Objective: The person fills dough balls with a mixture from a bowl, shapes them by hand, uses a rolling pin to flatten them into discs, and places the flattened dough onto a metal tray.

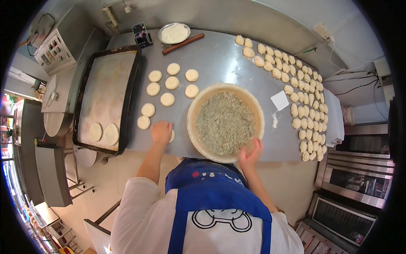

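Observation:
My left hand (pixel 161 132) rests low over the steel tabletop, its fingers stretched out and nothing visibly gripped. Beside and partly behind it shows the edge of a round dough piece (pixel 172 136). Several more flat dough rounds (pixel 168 99) lie loosely grouped above it. A large cream-coloured bowl (pixel 191 134) full of greyish crumbly filling (pixel 224 122) stands at the table's front edge, before my body. At its lower right rim is my right hand (pixel 251 153), with the thumb on the inner side and the fingers around the outside.
Two flattened rounds (pixel 111 134) lie on a dark-rimmed baking tray (pixel 105 76) at left. Several rows of dough pieces (pixel 311 110) fill the right side. A white scraper (pixel 279 100), rolling pin (pixel 183 44), flour plate (pixel 174 33) and propped phone (pixel 141 35) are also there.

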`<move>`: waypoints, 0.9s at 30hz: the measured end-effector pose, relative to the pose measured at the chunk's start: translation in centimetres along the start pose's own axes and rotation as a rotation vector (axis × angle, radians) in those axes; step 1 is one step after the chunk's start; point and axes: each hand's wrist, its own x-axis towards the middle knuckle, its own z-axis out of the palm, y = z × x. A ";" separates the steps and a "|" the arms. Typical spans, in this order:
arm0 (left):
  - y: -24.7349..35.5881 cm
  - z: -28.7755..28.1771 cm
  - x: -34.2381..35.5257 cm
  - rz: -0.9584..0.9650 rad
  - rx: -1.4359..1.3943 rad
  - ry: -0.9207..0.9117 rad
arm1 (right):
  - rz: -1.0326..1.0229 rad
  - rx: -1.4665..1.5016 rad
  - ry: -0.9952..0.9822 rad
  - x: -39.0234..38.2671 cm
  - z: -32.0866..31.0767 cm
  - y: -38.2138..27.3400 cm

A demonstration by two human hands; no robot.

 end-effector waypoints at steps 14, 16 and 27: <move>-1.6 3.8 1.7 0.319 0.057 0.175 | 1.474 1.091 -0.273 -3.4 4.2 0.7; -2.8 1.8 0.3 0.426 0.035 0.010 | 1.481 1.133 -0.122 -4.8 3.6 -2.8; -8.3 2.7 10.4 1.004 0.035 -0.589 | 1.724 1.212 0.908 -27.4 -9.9 -20.1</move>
